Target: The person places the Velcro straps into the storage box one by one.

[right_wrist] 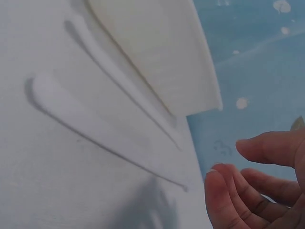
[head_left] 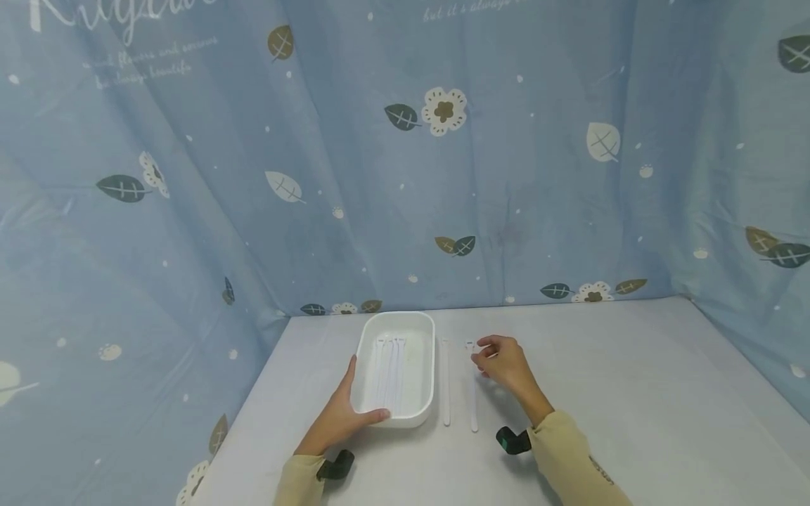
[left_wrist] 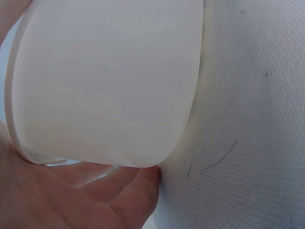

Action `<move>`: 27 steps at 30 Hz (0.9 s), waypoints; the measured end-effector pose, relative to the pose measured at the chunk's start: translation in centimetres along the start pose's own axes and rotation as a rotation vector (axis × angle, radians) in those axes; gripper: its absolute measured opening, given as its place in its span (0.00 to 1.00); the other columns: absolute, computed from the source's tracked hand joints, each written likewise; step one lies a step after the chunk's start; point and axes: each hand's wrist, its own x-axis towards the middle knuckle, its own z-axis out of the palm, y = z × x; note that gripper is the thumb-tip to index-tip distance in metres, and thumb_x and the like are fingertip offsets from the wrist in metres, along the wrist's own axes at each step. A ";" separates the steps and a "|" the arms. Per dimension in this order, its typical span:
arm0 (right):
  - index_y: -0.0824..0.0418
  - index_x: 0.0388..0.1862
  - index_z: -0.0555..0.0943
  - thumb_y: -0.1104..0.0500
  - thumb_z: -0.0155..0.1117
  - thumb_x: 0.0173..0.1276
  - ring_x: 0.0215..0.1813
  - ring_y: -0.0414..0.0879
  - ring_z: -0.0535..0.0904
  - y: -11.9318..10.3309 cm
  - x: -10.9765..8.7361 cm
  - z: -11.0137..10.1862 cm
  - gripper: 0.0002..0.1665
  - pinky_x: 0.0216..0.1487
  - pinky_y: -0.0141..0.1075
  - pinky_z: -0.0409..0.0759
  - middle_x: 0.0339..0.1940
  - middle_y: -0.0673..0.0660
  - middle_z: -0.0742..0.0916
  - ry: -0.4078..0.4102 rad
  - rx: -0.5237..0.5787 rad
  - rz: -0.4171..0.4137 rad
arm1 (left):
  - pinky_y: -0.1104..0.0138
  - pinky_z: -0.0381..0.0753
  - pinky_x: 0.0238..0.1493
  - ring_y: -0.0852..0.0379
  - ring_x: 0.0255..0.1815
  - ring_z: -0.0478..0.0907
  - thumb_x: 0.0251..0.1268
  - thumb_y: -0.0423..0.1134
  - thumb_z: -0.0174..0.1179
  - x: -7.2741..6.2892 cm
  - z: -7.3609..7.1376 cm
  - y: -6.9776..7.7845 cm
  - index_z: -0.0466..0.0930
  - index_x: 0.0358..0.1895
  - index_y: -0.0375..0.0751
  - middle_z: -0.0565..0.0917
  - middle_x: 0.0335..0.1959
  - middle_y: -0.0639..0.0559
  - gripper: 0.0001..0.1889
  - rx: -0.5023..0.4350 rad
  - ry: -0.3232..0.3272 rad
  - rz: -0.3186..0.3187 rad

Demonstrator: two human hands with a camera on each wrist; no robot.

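Observation:
My left hand [head_left: 340, 416] grips the near-left corner of a white plastic tray [head_left: 430, 369], thumb over the rim and fingers along the outside. In the left wrist view, the fingers [left_wrist: 133, 198] lie against the wall of the tray [left_wrist: 105, 86]. Several thin white sticks [head_left: 390, 379] with small slotted heads lie side by side inside it. To its right, one similar stick [head_left: 446, 393] lies on the table, and another stick [head_left: 474, 411] lies farther right. At that one's far end hovers my right hand [head_left: 508, 364]; in the right wrist view its thumb and fingers are apart, holding nothing.
A white cloth covers the table [head_left: 601, 393]. Blue curtains [head_left: 506, 176] printed with leaves and flowers hang behind and at both sides. Dark camera mounts [head_left: 514, 440] stick out from both wrists, beside beige sleeves [head_left: 572, 457].

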 end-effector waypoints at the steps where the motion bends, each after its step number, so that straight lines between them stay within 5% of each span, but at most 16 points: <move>1: 0.74 0.57 0.82 0.66 0.70 0.67 0.27 0.44 0.84 0.1 0.0 0.1 0.21 0.30 0.34 0.86 0.34 0.61 0.87 -0.003 0.000 0.002 | 0.34 0.56 0.79 0.34 0.85 0.51 0.48 0.55 0.81 0.0 0.0 0.1 0.31 0.86 0.50 0.44 0.87 0.42 0.72 0.001 0.000 -0.001; 27: 0.74 0.54 0.82 0.65 0.73 0.63 0.25 0.43 0.83 1.5 -0.3 2.3 0.22 0.27 0.32 0.80 0.32 0.59 0.88 -0.026 -0.174 0.039 | 0.34 0.58 0.79 0.34 0.85 0.52 0.49 0.54 0.81 0.1 0.0 0.1 0.30 0.86 0.51 0.44 0.87 0.41 0.72 0.001 -0.006 -0.001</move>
